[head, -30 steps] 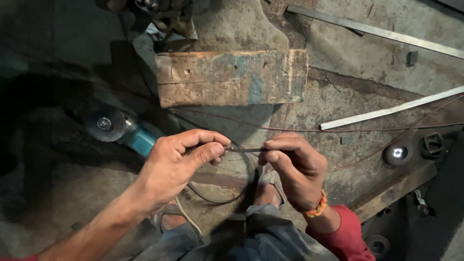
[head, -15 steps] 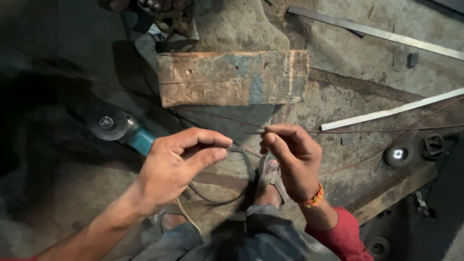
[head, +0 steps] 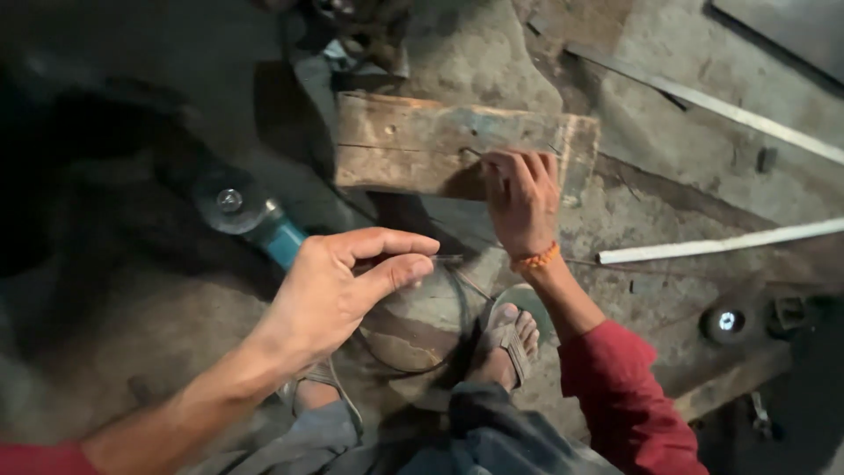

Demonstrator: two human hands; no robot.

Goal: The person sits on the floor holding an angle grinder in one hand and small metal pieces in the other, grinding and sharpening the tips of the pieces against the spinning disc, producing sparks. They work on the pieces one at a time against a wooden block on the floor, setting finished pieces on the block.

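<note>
Thin wire [head: 457,280] pinched between thumb and forefinger of left hand [head: 338,286], clamped on it just above the knees; rest of wire loops down past the sandalled foot [head: 508,339] on the floor. Right hand [head: 520,198] reaching fwd, fingers curled together on front face of the wood block [head: 422,145]; looks like a wire end or small pin under the fingertips, but too blurred to tell for sure.

Judgement on doing it well: keep left pinch firm, close to the free end, so wire stays taut w/o kinking. Steady the block w/ right hand before pulling; block sits loose on the floor, could slide. Keep slack loop off the foot to avoid a snag. Watch the angle grinder [head: 251,215] lying just left of the left hand, disc exposed. White strip [head: 721,244] and metal bar [head: 703,98] well off to the right, no bother.
</note>
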